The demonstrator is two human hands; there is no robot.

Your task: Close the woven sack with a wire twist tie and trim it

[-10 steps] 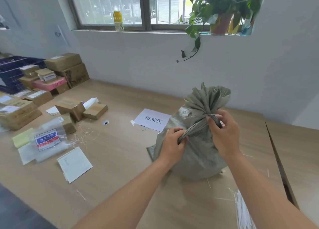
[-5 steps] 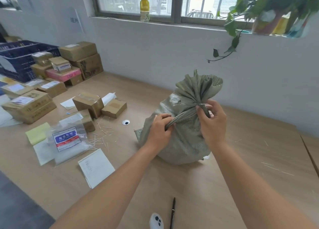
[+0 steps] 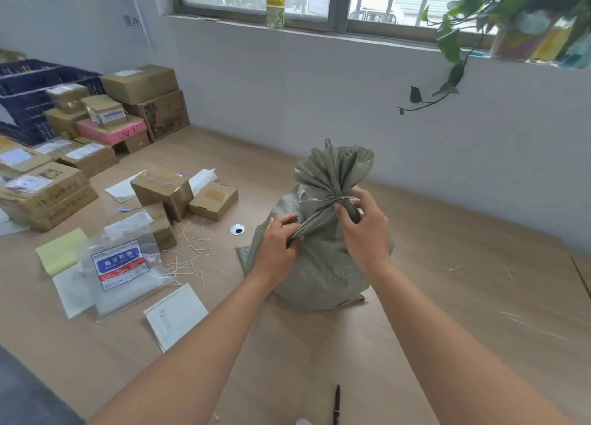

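A grey-green woven sack (image 3: 319, 264) stands on the wooden table, its mouth gathered into a ruffled neck. A thin tie (image 3: 339, 198) rings that neck. My right hand (image 3: 364, 229) grips the neck just below the tie, fingers pinched at it. My left hand (image 3: 278, 248) is closed on a taut fold of sack fabric that runs from the neck down to the left. The tie's ends are hidden by my right fingers.
A clear packet of cable ties (image 3: 121, 264) lies left of the sack, with several cut tie ends (image 3: 188, 258) scattered beside it. Cardboard boxes (image 3: 166, 194) crowd the left side. A dark pen (image 3: 335, 405) lies near the front edge. A wall stands close behind the sack.
The view has swung left, so the sack now sits further right of the boxes. Both hands keep the same grip on the sack's neck and fold.
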